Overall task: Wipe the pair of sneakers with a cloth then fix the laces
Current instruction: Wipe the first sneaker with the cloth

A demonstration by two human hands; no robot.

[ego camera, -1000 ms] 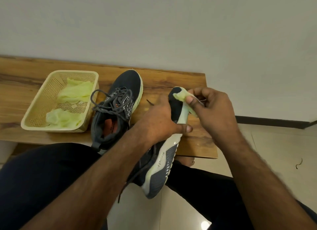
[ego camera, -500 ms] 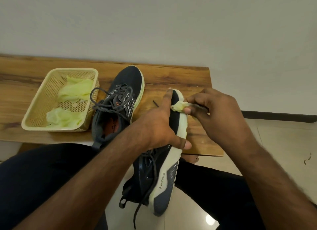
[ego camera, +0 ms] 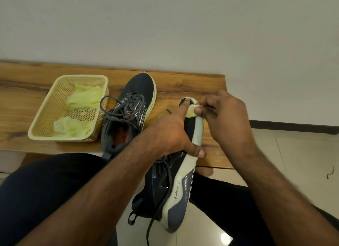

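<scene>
The fingers (ego camera: 199, 111) of the right hand (ego camera: 227, 117) pinch a small wad of pale green cloth (ego camera: 190, 112) and press it against the toe of the held sneaker (ego camera: 176, 183), where the dark upper meets the pale sole. The left hand (ego camera: 170, 133) grips that same shoe around its forefoot — index finger stretched along the top toward the toe tip, thumb hooked over the sole's edge on the right side. The sneaker is turned on its side, toe up over the right end of the wooden bench (ego camera: 183, 82), heel hanging down between the person's knees above the tiled floor, with loose grey laces (ego camera: 165, 179) trailing past the heel loop.

The second sneaker (ego camera: 128, 115) stands upright on the bench just left of the hands, toe toward the wall, its laces slack and looped out to the left — the heel overhangs the near edge. Beside it, toward the bench's left part, sits a yellow perforated basket (ego camera: 45, 121) holding two crumpled pale green cloths (ego camera: 82, 99); the loop of lace touches or overlaps the basket's right wall.
</scene>
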